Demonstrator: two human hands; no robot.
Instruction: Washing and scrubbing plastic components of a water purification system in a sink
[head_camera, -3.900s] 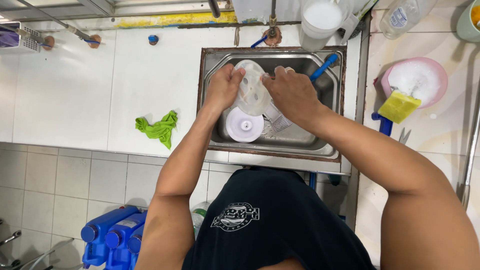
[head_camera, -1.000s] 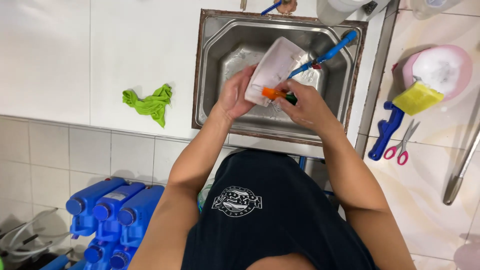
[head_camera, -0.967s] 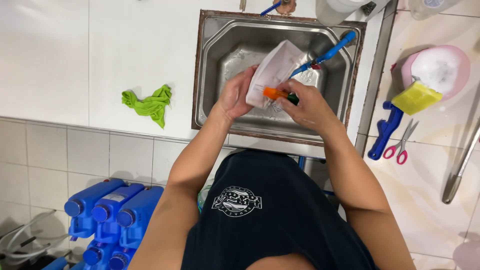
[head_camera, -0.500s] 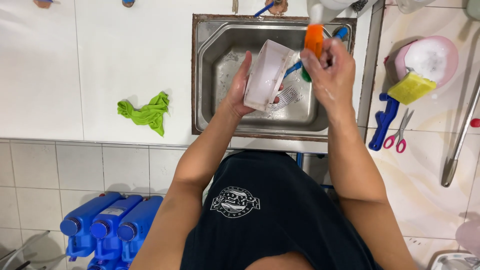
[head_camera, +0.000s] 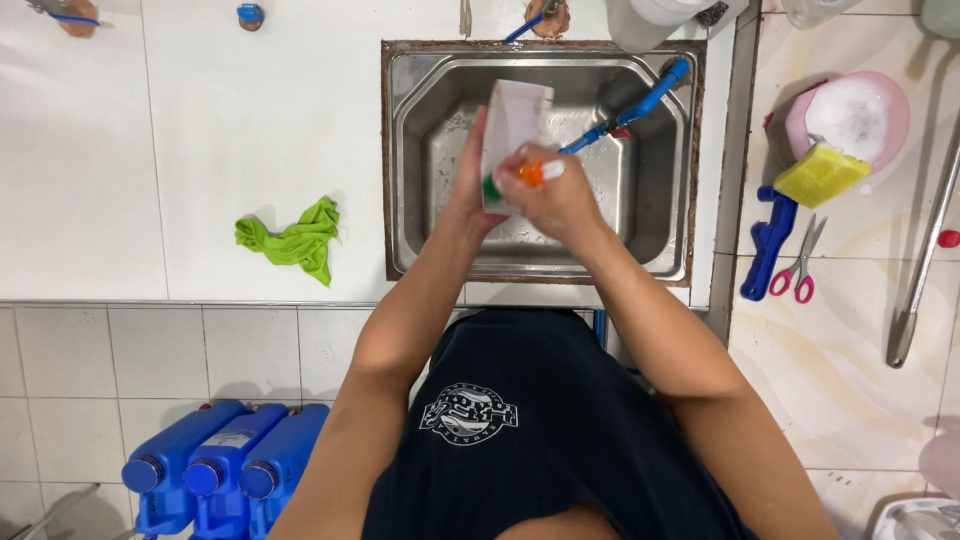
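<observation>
Over the steel sink (head_camera: 660, 160) my left hand (head_camera: 468, 190) grips a white rectangular plastic container (head_camera: 515, 120), held on edge. My right hand (head_camera: 555, 195) is closed around an orange-and-green scrubbing tool (head_camera: 527, 175) pressed against the container's side. A blue hose (head_camera: 640, 105) runs into the sink from its far right corner, just beyond the container.
A crumpled green cloth (head_camera: 292, 238) lies on the white counter left of the sink. To the right are a pink bowl of suds (head_camera: 858, 115), a yellow sponge (head_camera: 820, 174), a blue tool (head_camera: 768, 243) and pink scissors (head_camera: 800, 265). Three blue jugs (head_camera: 215, 470) stand on the floor.
My right hand came down from the upper right of the sink and now holds the orange tool against the container. The container has turned more upright.
</observation>
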